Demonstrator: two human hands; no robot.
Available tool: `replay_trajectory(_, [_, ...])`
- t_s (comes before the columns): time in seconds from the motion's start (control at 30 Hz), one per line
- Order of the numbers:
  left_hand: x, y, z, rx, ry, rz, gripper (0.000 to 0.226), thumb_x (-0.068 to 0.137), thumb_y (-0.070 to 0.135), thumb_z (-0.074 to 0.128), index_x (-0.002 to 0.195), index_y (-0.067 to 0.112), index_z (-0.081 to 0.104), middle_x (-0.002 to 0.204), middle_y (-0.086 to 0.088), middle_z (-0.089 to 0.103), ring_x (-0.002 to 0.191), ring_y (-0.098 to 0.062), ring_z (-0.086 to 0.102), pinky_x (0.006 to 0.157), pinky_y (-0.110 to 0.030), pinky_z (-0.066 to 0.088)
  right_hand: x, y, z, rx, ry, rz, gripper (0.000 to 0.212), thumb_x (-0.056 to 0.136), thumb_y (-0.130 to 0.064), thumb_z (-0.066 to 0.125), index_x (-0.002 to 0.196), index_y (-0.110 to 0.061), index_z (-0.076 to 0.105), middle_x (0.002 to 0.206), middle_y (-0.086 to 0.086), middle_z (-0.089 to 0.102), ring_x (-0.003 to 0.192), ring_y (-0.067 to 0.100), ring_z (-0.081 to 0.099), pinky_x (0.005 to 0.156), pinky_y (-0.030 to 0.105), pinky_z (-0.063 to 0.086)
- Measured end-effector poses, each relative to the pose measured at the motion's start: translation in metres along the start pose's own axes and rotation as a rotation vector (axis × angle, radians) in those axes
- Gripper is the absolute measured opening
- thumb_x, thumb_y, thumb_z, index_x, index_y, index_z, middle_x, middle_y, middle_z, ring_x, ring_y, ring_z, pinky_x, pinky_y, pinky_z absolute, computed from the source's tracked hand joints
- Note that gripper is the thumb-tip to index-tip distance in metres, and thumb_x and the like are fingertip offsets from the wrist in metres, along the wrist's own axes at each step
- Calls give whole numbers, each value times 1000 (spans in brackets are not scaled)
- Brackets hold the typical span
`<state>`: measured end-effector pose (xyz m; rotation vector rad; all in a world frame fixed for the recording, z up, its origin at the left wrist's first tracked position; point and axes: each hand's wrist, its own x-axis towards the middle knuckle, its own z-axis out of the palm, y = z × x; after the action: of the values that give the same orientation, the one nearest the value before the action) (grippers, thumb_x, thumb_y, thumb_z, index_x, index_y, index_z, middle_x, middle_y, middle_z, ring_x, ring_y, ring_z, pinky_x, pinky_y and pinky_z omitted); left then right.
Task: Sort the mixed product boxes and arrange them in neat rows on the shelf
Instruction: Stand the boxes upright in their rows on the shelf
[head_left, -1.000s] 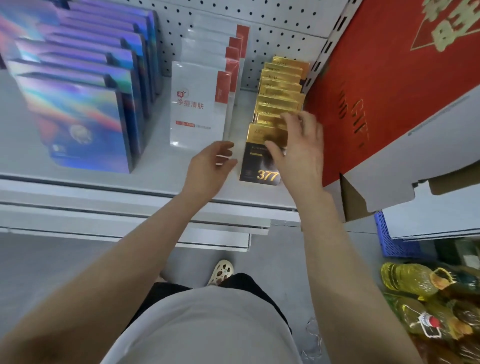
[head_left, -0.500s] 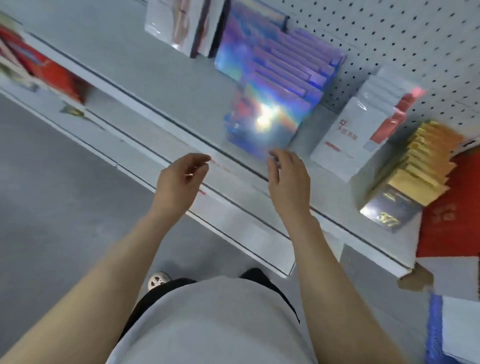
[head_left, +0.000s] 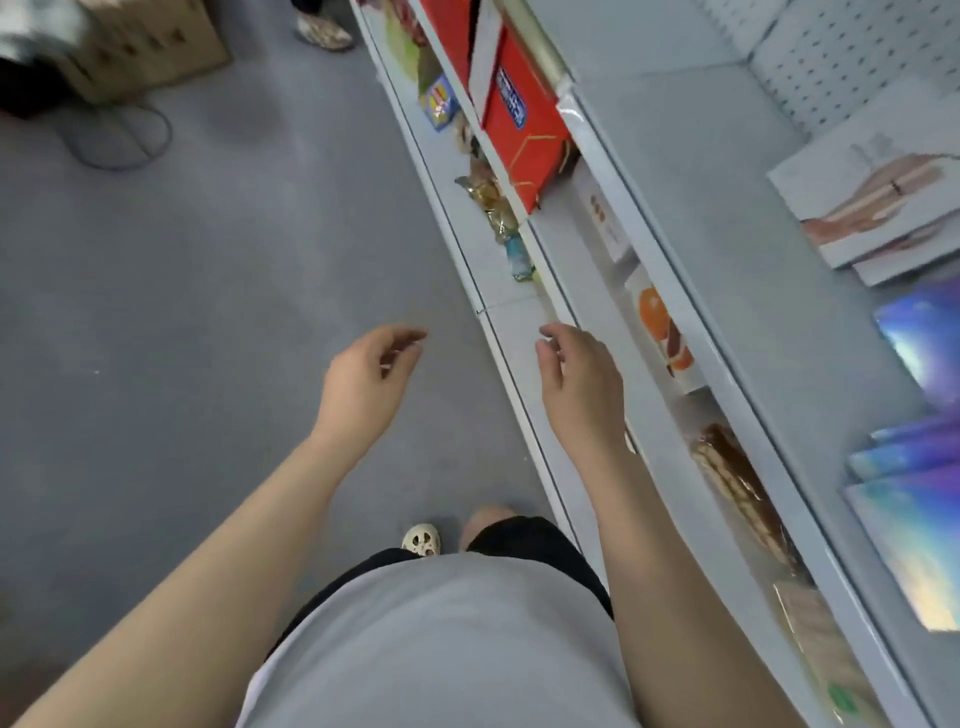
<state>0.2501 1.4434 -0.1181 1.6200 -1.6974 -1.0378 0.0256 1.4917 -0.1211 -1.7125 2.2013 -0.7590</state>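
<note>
Lying at the right edge of the top shelf (head_left: 701, 218), the iridescent boxes (head_left: 919, 525) showed glossy blue-violet faces with a rainbow sheen, smeared by motion blur; how they stood could not be made out, but the row ran its long axis along the shelf's length. Farther along the same shelf, past the iridescent ones, lay pale white boxes (head_left: 878, 208) printed with a flesh-toned picture, flat, one on another, with long edges slanting toward the pegboard back (head_left: 852, 57). Below the shelf's front lip, a red carton (head_left: 519, 124) stood on a lower tier, and farther down that tier sat an orange-printed box (head_left: 662, 332). Both hands hung clear of the shelf and held nothing: the right hand (head_left: 579, 384) hovered just in front of the lowest ledge, fingers loosely curled, and the left hand (head_left: 363, 387) floated over the grey floor (head_left: 182, 312), well apart from the shelf, fingers relaxed. Beyond them, far from the shelf, a cardboard box (head_left: 140, 47) rested on the floor.
</note>
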Motion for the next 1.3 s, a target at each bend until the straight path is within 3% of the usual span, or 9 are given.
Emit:
replay_trajectory(0.2, [78,-19,-28,17,90,-112,17,95,24,58,108,28,68,98,17,67,81,3,59,70,2,37,95,-32,47,-3,-132,-100,30,103,-29,45,124,-13,61,116,4,66,104,22,59,81,25,38])
replay_trajectory(0.37, [176,-14,-34,39,134,-154,16,95,24,57,107,30,67,94,24,63,81,8,58,71,-1,38,202,-37,82,32,-174,-141,32,103,-30,44,125,-14,60,115,4,66,104,22,58,86,33,45])
replay_trajectory(0.57, [312,12,-36,62,150,-186,20,95,22,57,113,24,65,101,10,65,87,-7,61,81,-22,48,350,-46,95,19,-219,-191,30,103,-27,47,124,-11,60,117,9,65,106,28,57,87,37,42])
replay_trajectory(1.0, [613,13,-64,242,72,-39,33,94,29,58,126,20,57,114,2,59,89,-9,55,86,-33,49,631,-85,166,35,-219,-149,36,101,-35,42,129,-16,56,118,5,65,110,26,55,90,40,46])
replay_trajectory(1.1, [698,18,-87,268,37,31,34,94,28,59,127,21,56,118,1,59,95,-13,60,87,-34,49,704,-108,174,36,-159,-118,35,102,-33,44,130,-16,55,123,3,63,114,24,54,88,33,42])
replay_trajectory(1.3, [875,57,-131,362,-37,228,39,95,30,58,132,19,52,124,-3,56,102,-18,60,84,-32,47,860,-145,180,-13,6,-88,37,102,-32,43,131,-11,54,121,10,62,110,29,55,93,41,44])
